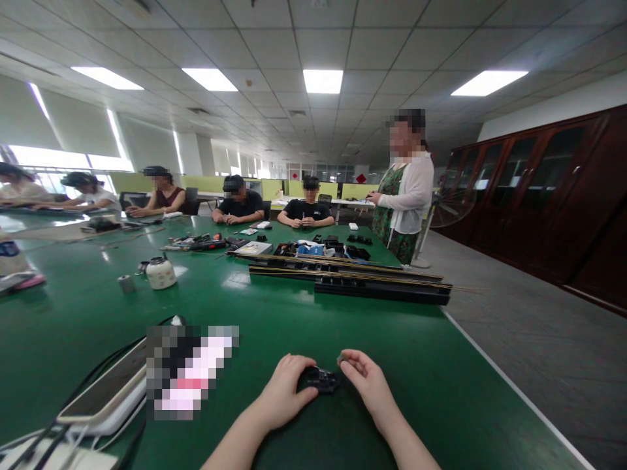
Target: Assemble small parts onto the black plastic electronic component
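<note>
A small black plastic part [322, 379] with an open, recessed top lies at the near middle of the green table [245, 431]. My left hand [288, 391] grips its left end, with the thumb in front and the fingers behind. Just right of that part, my right hand [367, 382] pinches a tiny greyish piece [341, 358] between thumb and fingertips. The piece is apart from the black part, and its exact kind is too small to make out.
Long black rails [382, 290] with thin brass-coloured rods lie across the table ahead. A phone [108, 385] and cables are at left, with a white jar [160, 273] beyond. Tools [200, 243] lie farther back. Several people sit around; one person [404, 183] stands at right.
</note>
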Demonstrator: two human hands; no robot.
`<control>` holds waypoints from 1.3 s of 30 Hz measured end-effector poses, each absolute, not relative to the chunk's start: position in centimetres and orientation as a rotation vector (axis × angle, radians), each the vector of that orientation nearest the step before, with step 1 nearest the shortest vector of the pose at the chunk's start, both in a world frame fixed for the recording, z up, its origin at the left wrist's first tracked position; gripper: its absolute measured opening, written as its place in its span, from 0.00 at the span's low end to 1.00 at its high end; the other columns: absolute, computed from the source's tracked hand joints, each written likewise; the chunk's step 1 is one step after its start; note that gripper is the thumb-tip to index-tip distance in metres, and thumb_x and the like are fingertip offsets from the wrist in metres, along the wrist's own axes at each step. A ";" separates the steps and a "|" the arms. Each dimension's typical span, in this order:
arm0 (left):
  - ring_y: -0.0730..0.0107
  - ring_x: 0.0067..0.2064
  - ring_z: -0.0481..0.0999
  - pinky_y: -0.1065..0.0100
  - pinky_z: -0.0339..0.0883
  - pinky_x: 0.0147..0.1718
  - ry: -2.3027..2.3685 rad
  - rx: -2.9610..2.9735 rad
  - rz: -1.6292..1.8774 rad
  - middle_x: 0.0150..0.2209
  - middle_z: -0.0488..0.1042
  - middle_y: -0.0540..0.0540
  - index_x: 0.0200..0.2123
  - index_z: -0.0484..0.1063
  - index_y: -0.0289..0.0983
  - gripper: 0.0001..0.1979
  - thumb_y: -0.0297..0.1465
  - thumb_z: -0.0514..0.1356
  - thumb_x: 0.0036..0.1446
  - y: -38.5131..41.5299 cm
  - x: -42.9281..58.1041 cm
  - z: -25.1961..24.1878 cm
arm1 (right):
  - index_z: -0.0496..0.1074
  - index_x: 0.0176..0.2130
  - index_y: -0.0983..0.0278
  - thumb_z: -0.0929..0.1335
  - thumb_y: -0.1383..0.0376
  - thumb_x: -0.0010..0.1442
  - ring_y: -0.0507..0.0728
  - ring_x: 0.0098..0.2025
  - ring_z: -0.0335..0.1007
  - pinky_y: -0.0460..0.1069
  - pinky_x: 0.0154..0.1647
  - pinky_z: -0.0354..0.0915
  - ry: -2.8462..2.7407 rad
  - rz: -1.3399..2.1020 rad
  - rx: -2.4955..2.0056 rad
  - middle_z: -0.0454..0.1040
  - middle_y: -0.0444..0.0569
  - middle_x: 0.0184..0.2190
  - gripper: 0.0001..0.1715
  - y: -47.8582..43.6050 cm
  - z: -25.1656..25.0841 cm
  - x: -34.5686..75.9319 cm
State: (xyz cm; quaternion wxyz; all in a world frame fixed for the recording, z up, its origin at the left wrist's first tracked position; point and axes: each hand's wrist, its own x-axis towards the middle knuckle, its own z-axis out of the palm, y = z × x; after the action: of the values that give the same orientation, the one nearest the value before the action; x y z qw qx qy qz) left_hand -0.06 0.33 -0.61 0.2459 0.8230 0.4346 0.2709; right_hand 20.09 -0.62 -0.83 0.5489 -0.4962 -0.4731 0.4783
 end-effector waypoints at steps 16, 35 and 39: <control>0.61 0.46 0.65 0.60 0.56 0.49 1.185 2.245 0.744 0.43 0.69 0.46 0.44 0.66 0.41 0.17 0.29 0.59 0.47 0.3 0.0 -0.5 | 0.74 0.38 0.63 0.73 0.54 0.41 0.61 0.43 0.72 0.55 0.50 0.61 -0.979 1.195 -1.138 0.78 0.51 0.35 0.24 -0.9 -0.3 20.5; 0.62 0.46 0.65 0.60 0.56 0.49 1.201 2.252 0.720 0.43 0.69 0.46 0.43 0.66 0.41 0.17 0.29 0.60 0.47 0.1 0.1 0.0 | 0.74 0.35 0.63 0.74 0.55 0.39 0.60 0.43 0.70 0.53 0.45 0.62 -0.784 1.259 -1.056 0.77 0.49 0.34 0.22 -0.5 -0.7 20.7; 0.62 0.46 0.65 0.61 0.57 0.48 1.200 2.253 0.721 0.43 0.69 0.46 0.43 0.66 0.40 0.17 0.29 0.60 0.47 0.1 0.1 0.1 | 0.73 0.34 0.63 0.74 0.56 0.38 0.60 0.42 0.71 0.53 0.44 0.63 -0.760 1.262 -1.050 0.76 0.49 0.33 0.22 -0.7 -0.2 20.6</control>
State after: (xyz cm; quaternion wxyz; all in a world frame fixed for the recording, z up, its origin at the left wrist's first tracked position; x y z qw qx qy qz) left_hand 0.11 0.05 0.06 0.2421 0.8242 0.4388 0.2638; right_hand 20.64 -0.66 -0.24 0.6181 -0.4564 -0.3303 0.5482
